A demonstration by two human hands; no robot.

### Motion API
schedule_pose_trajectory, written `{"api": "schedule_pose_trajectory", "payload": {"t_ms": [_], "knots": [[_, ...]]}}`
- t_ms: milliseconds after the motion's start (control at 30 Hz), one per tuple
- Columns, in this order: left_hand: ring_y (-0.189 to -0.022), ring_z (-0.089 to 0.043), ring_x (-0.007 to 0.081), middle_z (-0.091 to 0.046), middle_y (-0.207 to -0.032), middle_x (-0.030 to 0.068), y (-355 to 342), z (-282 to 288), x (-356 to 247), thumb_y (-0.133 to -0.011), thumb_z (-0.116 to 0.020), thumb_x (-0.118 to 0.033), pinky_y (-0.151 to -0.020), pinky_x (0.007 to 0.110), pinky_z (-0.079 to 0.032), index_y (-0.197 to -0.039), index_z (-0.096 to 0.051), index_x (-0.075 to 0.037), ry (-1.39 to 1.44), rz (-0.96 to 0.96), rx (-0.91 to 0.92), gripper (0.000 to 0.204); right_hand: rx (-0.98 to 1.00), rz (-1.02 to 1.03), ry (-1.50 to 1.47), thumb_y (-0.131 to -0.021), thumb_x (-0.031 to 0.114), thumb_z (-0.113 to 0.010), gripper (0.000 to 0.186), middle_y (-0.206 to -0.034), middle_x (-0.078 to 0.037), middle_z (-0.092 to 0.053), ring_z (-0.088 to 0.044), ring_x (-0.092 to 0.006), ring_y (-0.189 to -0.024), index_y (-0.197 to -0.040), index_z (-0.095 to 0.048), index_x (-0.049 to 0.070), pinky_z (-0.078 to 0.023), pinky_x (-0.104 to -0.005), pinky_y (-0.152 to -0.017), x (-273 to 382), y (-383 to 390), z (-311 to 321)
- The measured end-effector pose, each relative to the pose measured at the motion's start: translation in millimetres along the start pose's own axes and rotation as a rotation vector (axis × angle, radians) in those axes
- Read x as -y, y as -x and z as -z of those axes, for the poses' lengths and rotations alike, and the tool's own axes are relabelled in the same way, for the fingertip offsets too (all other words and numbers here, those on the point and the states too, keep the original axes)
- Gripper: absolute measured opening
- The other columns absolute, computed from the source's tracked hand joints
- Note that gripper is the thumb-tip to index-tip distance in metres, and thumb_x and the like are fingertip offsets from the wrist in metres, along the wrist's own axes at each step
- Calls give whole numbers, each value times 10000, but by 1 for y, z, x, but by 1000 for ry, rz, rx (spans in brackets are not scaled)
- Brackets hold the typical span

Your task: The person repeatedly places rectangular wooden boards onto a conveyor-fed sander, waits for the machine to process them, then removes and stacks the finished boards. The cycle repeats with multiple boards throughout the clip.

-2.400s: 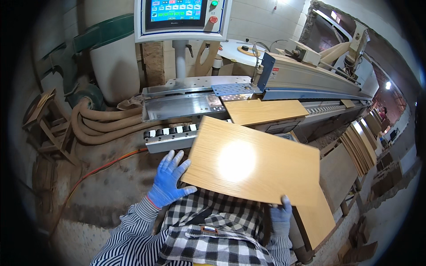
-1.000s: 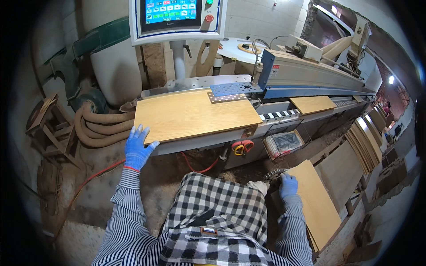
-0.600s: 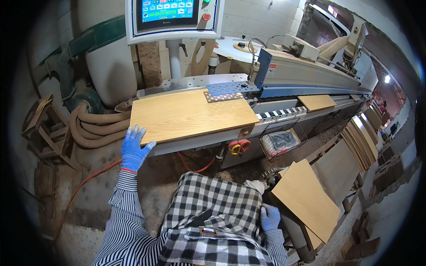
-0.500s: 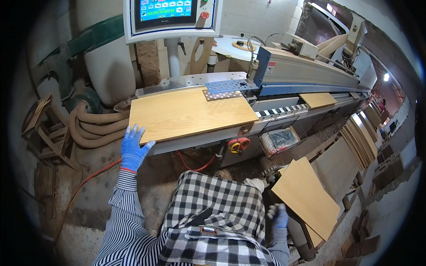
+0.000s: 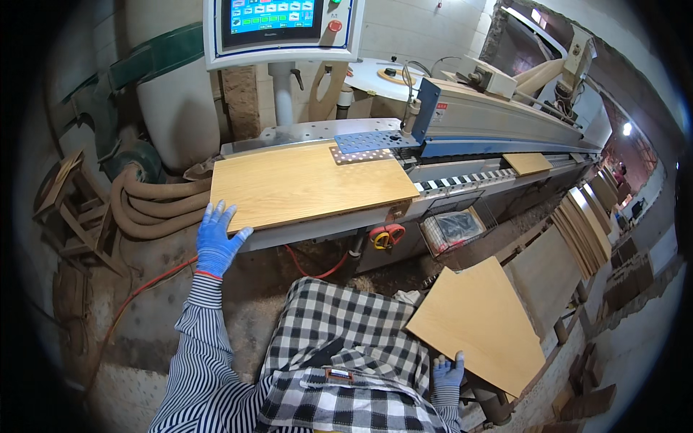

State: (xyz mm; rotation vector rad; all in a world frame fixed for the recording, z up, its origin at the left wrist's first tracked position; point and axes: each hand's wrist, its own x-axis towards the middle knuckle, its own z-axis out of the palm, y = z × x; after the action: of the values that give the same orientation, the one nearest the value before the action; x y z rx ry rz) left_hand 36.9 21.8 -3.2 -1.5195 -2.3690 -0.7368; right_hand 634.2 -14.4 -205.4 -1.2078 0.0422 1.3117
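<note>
My left hand (image 5: 220, 242), in a blue glove, has its fingers spread against the near left corner of a wood-grain board (image 5: 310, 184). This board lies flat on the machine's bed, its far right part by a blue perforated plate (image 5: 368, 141). Low on the right, my gloved right hand (image 5: 447, 374) grips the near edge of a second board (image 5: 480, 325), one fingertip showing over its face; the other fingers are partly hidden. That board lies askew beside my checked apron (image 5: 346, 325).
Farther along the edge-banding machine (image 5: 498, 119), a smaller board (image 5: 527, 164) rests on the track. A control screen (image 5: 271, 18) stands behind. Thick hoses (image 5: 144, 209) and a wooden stool (image 5: 76, 209) are at left; stacked panels (image 5: 581, 231) lean at right.
The board at my right hand has swung left toward my apron, and that hand has come to its near edge. The smaller board has travelled right along the track. My left hand stays put.
</note>
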Motion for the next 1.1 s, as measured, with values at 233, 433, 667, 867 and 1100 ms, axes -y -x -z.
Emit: {"api": "schedule_pose_trajectory", "payload": {"t_ms": [233,433,667,867,1100], "knots": [[-1359,-316,361,-439,-1411,180,2,2,16,-796,-701,-426,-1102,447,-279,-1282,-561,-89,-11,-44,33,608,-22,100,-267,-749,379,-770,595,-1212,-65,-573,-542,-225,-1092,-1222,-536,104,-474,-377,-873,16,-1,24],[-1351,-335,346,-449,-1409,171,15,8,39,-820,-703,-290,-1108,418,-289,-1278,-566,-92,154,40,-18,517,127,-23,-181,-760,387,-748,502,-1146,-29,-623,-570,-220,-1054,-1172,-584,152,-495,-393,-809,5,-4,45],[-1342,-360,309,-470,-1397,162,19,4,45,-808,-717,-220,-1113,391,-293,-1259,-589,-96,391,117,-28,485,87,-44,-288,-756,386,-752,519,-1179,-37,-618,-570,-228,-1068,-1176,-583,133,-502,-404,-842,0,2,34],[-1343,-360,301,-469,-1397,165,16,6,44,-804,-718,-211,-1115,387,-288,-1259,-590,-92,400,98,-22,487,21,-41,-321,-747,397,-761,530,-1182,-41,-621,-572,-222,-1067,-1168,-591,124,-500,-401,-840,2,0,38],[-1355,-342,314,-486,-1386,147,12,9,42,-789,-730,-251,-1117,398,-285,-1266,-580,-87,357,76,14,526,24,28,-367,-765,434,-746,547,-1193,-44,-623,-583,-220,-1056,-1179,-588,114,-497,-385,-840,10,-4,49]]}}
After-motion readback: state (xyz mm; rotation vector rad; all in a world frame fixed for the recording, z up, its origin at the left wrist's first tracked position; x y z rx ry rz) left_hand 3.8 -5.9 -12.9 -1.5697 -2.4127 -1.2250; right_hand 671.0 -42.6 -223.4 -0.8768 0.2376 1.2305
